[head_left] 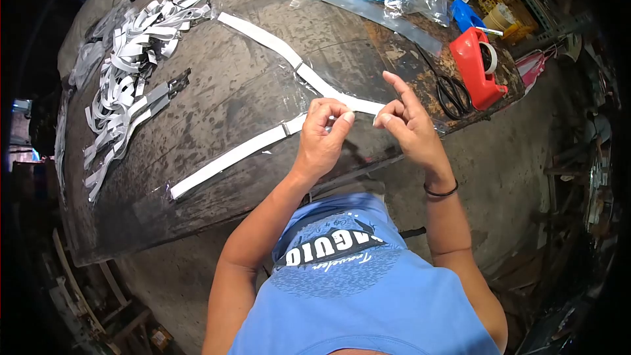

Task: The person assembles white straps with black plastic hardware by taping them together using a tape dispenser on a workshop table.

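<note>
the left hand [322,135] is over the near side of the bench [227,102], thumb and forefinger tips brought together; whether something thin is pinched between them cannot be told. the right hand [411,126] is just beside it, its thumb and bent fingers at the end of the upper white strap [266,39], one finger raised; whether they grip the strap cannot be told. this strap slants down from the far side of the bench to the hands, a dark slider [298,66] on it. a lower white strap [223,163], with its own slider [286,129], runs from the near left to the left hand. a tangled heap of white straps [135,52] lies well to the left, grey-and-black straps [156,100] beside it. right of the hands are black-handled scissors [453,98] and a red tape dispenser [468,69], with a translucent plastic strip [348,8] farther back.
</note>
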Tool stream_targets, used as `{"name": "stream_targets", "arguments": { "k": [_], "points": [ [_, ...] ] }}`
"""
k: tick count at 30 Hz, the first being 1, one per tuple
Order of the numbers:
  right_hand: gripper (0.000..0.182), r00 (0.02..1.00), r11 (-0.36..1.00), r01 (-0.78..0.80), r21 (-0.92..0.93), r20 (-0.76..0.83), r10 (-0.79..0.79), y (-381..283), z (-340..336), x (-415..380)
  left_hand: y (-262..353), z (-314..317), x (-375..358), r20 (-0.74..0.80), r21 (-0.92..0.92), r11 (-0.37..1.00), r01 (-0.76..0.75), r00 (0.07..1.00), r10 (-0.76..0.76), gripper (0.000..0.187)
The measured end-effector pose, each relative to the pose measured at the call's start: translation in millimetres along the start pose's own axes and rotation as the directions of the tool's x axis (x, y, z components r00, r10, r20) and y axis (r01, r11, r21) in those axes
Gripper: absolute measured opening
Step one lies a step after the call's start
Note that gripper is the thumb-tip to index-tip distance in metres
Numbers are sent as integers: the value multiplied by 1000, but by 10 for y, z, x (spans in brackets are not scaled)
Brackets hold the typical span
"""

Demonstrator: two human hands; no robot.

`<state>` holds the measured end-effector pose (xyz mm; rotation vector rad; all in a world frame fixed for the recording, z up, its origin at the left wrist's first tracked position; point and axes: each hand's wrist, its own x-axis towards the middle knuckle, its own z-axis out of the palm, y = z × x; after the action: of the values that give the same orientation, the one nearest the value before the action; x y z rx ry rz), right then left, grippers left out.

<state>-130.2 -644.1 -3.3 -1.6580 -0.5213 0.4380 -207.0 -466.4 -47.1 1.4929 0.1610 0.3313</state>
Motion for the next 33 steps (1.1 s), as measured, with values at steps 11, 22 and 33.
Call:
{"name": "stream_targets", "arguments": {
  "k": [11, 22, 33],
  "points": [
    [61, 987, 996, 9, -93, 163, 7, -118, 79, -19, 6, -44, -20, 235, 48, 997, -62, 971, 49, 8],
    [28, 986, 933, -161, 322, 24, 162, 55, 286, 13, -62, -65, -85, 33, -62, 998, 14, 999, -12, 10],
    [13, 1000, 979, 12, -206, -15, -15, 171, 91, 579, -122, -436, 25, 25, 672, 688, -275, 937, 349, 31]
  ]
}}
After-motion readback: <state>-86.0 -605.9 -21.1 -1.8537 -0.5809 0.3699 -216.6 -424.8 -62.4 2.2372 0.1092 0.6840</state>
